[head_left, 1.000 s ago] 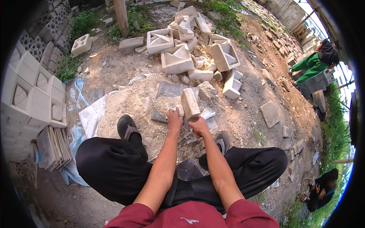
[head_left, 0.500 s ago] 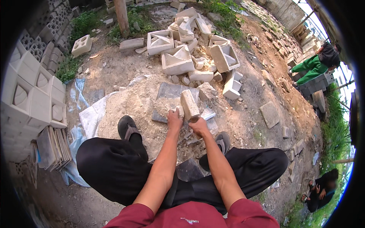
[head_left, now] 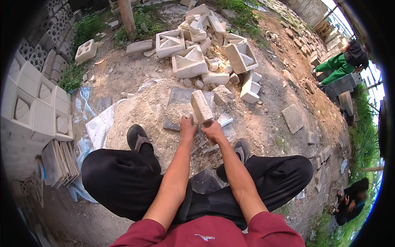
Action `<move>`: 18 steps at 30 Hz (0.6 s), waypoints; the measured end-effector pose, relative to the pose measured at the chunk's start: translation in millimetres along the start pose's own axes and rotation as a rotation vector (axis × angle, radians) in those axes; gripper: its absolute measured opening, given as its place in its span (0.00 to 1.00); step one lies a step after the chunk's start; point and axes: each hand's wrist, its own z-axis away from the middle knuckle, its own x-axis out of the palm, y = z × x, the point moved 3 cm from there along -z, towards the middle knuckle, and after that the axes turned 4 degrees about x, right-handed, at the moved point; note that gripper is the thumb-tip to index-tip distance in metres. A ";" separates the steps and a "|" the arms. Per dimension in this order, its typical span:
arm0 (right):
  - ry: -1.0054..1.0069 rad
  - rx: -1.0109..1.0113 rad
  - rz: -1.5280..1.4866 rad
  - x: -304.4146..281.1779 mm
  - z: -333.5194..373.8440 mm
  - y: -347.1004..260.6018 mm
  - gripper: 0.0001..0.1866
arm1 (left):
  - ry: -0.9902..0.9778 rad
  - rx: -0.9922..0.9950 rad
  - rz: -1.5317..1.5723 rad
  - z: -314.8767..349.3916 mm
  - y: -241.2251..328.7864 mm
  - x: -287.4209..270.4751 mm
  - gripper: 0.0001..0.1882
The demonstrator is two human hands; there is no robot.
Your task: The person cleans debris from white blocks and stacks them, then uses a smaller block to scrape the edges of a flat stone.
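My right hand [head_left: 213, 131] is wrapped round the short handle of a mallet with a dusty, pale block-shaped head [head_left: 201, 106]. The head points away from me, over a grey slab [head_left: 175, 97] partly covered with pale grit. Just left of the mallet, my left hand [head_left: 188, 126] has its fingers curled low at the grit; what they hold, if anything, is hidden. A heap of pale crushed rubble [head_left: 138, 108] spreads to the left of the slab. Beyond it lies a pile of broken, hollow pale blocks [head_left: 190, 62].
Whole blocks [head_left: 43, 115] are stacked at left, beside leaning thin slabs [head_left: 61, 162]. A wooden post [head_left: 127, 18] stands at the back. My sandalled feet flank the rubble. One person in green trousers [head_left: 337, 68] bends at far right; another [head_left: 349, 203] sits at lower right.
The mallet and my right hand have shifted slightly away and left. A pale chunk seen at my left fingertips before is no longer visible. The whole view has tilted a little.
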 end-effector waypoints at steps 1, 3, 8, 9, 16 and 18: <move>0.000 -0.004 0.049 -2.7 -0.8 -1.6 0.24 | -0.027 -0.010 0.011 1.9 0.8 1.4 0.32; 0.061 -0.053 -0.025 -10.1 -3.1 -8.5 0.23 | -0.022 0.015 0.016 1.4 1.6 3.5 0.32; 0.200 -0.104 -0.303 -15.4 -7.0 -30.6 0.18 | 0.101 0.095 0.018 -1.5 -12.6 5.6 0.32; 0.226 -0.094 -0.178 -15.2 -7.5 -25.6 0.21 | 0.093 0.076 0.018 -1.0 -14.1 7.8 0.32; 0.003 0.065 -0.038 0.3 -1.1 8.5 0.25 | 0.019 0.081 -0.029 -4.5 -5.6 6.0 0.31; -0.011 0.072 -0.041 -6.4 -4.4 -1.1 0.24 | 0.046 0.093 -0.027 -2.7 -7.8 6.3 0.31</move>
